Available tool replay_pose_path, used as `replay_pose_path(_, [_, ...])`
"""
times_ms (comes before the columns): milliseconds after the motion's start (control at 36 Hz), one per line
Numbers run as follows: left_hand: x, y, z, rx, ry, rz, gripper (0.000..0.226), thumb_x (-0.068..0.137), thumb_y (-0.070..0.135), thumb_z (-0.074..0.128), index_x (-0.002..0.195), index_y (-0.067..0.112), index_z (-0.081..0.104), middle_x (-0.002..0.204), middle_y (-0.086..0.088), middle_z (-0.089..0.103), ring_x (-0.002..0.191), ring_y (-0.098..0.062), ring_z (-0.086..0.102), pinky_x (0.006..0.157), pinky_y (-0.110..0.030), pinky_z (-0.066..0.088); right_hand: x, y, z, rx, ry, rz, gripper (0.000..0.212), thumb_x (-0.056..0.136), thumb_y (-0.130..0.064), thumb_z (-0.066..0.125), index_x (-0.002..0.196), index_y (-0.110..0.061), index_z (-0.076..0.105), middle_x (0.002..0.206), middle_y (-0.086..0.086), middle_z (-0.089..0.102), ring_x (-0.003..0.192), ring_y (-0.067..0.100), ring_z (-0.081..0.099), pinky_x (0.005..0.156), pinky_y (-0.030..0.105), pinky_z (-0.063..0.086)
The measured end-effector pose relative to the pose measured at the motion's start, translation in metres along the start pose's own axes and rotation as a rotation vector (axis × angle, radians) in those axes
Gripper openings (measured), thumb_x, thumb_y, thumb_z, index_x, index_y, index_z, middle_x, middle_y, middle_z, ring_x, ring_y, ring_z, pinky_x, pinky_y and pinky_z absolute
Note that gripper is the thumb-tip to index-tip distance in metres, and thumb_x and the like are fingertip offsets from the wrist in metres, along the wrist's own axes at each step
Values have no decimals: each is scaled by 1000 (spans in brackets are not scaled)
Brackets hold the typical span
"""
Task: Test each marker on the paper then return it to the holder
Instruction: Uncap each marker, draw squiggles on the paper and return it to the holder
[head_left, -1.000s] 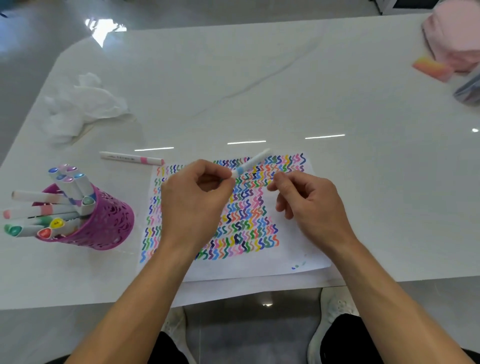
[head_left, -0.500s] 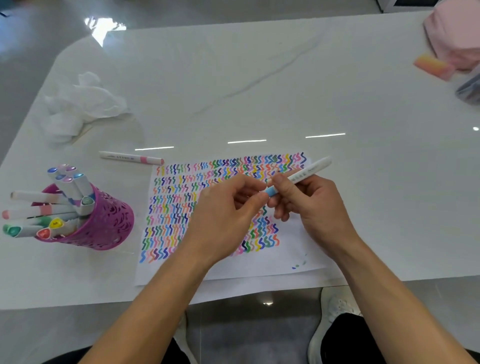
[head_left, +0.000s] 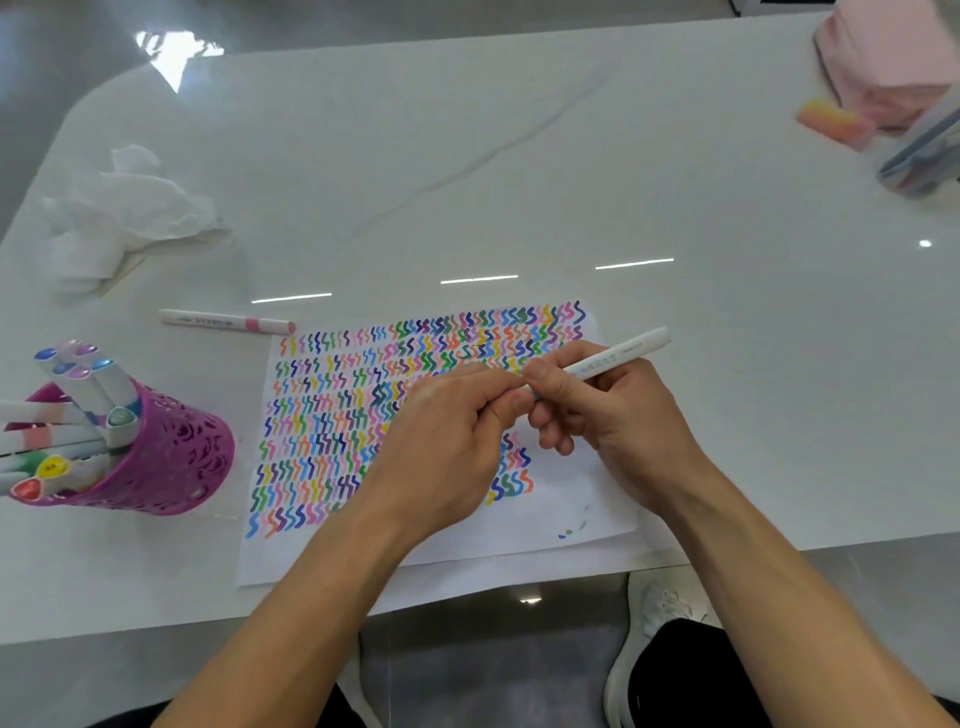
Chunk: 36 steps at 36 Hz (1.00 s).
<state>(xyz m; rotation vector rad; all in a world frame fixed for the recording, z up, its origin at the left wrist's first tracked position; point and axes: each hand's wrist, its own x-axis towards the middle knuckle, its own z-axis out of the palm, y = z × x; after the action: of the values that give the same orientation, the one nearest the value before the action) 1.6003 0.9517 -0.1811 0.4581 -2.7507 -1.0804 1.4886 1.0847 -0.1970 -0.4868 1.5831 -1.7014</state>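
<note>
Head view | white plastic marker (head_left: 618, 353) gripped by right hand (head_left: 623, 421), its end pinched by left hand (head_left: 447, 447) | uncapping judged | next: bare white paper (head_left: 571, 514) to be marked

The right hand (head_left: 618, 421) grips a white marker (head_left: 621, 352) over the squiggle-covered paper (head_left: 571, 519), and the left hand (head_left: 441, 447) pinches its lower end. Left of the hands stands the purple holder (head_left: 171, 462); a pink-banded marker (head_left: 228, 321) lies beyond it.

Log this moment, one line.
right hand: holds marker | left hand: pinches its near end | paper: under hands | holder: left of paper
</note>
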Motion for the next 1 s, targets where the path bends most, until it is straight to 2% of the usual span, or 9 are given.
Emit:
replay_pose_path(56, [1,2,1,-24,19,2,26,102,25,55,79,30,66,64,18,54,71,-7,56,62,-11,36,0,0,-1,2,-1,12,19,97,-23,72,78,-22,75,66,9,67,51,19,61,48,22,47])
replay_pose_path(139, [1,2,3,-53,25,-11,26,101,25,57,78,25,70,63,11,58,70,-8,57,61,-17,41,0,0,0,10,7,26,22,97,-24,72,75,-24,74,63,6,66,49,18,59,47,21,45])
replay_pose_path(278, [2,1,5,-75,43,-54,28,101,24,58,77,20,71,60,4,59,67,-16,56,60,-26,42,-2,1,3,34,38,-2,20,93,-29,71,74,-23,70,66,12,68,52,24,64,48,25,49])
replay_pose_path(472, [2,3,4,-81,68,-63,28,100,21,60,74,16,72,55,3,58,63,-15,56,53,-15,39,-5,0,8,41,50,-32,28,97,-28,68,70,-30,73,68,16,71,57,31,70,52,28,54])
replay_pose_path(611, [2,4,2,-100,55,-64,27,99,20,60,76,15,73,55,4,58,61,-13,55,55,-13,40,-5,0,9,94,55,-1,24,94,-32,72,71,-27,73,68,18,71,57,32,71,52,28,56])
replay_pose_path(750, [-1,5,3,-124,-14,-68,25,102,28,54,83,25,70,62,13,56,63,-5,54,57,-11,37,-4,1,3,115,72,31,27,91,-25,75,67,-24,64,67,20,70,53,34,69,48,29,52])
replay_pose_path(833, [-1,6,3,-136,-72,-66,23,103,33,50,88,30,67,72,15,56,71,-1,54,62,-8,37,-3,1,1,103,88,43,34,89,-30,79,63,-22,59,65,19,69,49,33,66,45,28,49])
replay_pose_path(1000, [-1,10,3,-173,-64,-22,33,103,30,52,73,43,57,69,23,56,65,-2,53,60,-8,36,-1,-1,0,29,95,20,40,95,-26,73,62,-22,52,56,15,64,34,22,53,36,22,37])
